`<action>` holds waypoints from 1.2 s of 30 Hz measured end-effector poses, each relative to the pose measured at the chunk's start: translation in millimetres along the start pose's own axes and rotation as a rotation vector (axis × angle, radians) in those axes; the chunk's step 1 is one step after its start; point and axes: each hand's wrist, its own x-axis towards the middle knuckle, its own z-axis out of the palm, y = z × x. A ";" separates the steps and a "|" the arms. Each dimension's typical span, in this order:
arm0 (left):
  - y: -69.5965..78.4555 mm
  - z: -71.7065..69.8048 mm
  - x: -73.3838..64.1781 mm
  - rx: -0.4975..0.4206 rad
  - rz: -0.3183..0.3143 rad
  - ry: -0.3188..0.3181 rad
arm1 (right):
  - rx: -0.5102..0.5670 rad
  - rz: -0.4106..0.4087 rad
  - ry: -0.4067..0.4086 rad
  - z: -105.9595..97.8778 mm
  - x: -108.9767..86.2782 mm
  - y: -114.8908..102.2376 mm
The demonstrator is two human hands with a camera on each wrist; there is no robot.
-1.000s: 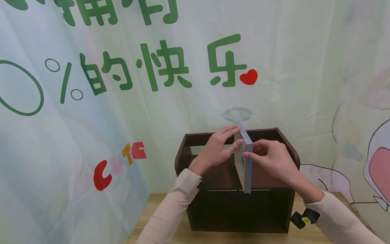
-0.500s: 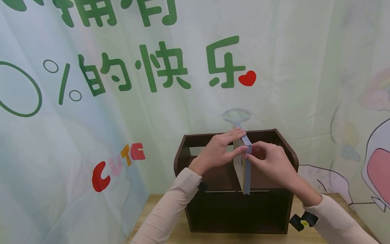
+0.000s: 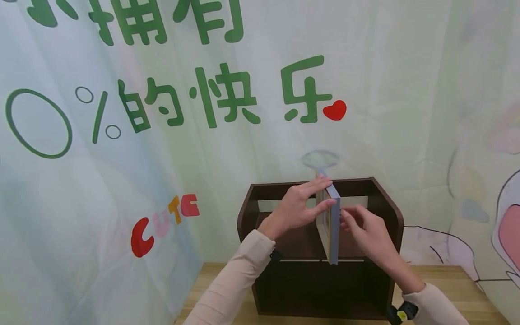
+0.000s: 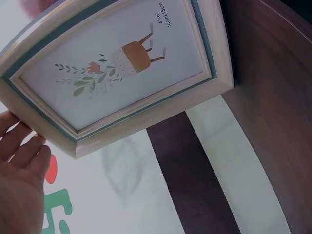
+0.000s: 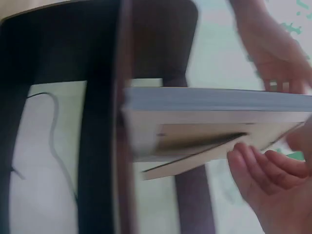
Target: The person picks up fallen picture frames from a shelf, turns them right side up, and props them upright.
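A picture frame (image 3: 335, 230) stands edge-on on the upper board of a small dark brown shelf (image 3: 391, 205). Its front, seen in the left wrist view, has a pale border with a blue-green line around a printed animal and flowers. My left hand (image 3: 298, 205) holds the frame's upper near corner, fingers over the top edge and thumb on the near edge. Behind the frame, a back support leg (image 5: 195, 162) sticks out at a slant. The fingertips of my right hand (image 5: 273, 185) are right at that leg's end, loosely bent, with the thumb apart from them.
The shelf has raised side walls, a back rail (image 4: 190, 170) and a dark lower compartment (image 3: 321, 289). It sits on a wooden table (image 3: 438, 282) before a printed curtain (image 3: 252, 153) with green characters.
My right hand has let go of the frame's near edge and moved down and right, behind the frame. The left hand keeps its hold. The head view has shifted slightly.
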 end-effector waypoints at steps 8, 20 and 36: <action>2.8 2.6 2.3 -0.010 0.000 -0.008 | -0.164 0.000 0.041 32.0 -6.9 29.4; 2.7 1.1 -1.0 -0.016 0.002 0.002 | -0.209 -0.024 0.109 47.5 -3.3 37.5; 1.7 0.2 -2.1 -0.004 0.013 0.000 | -0.258 -0.060 0.190 52.2 -1.4 39.5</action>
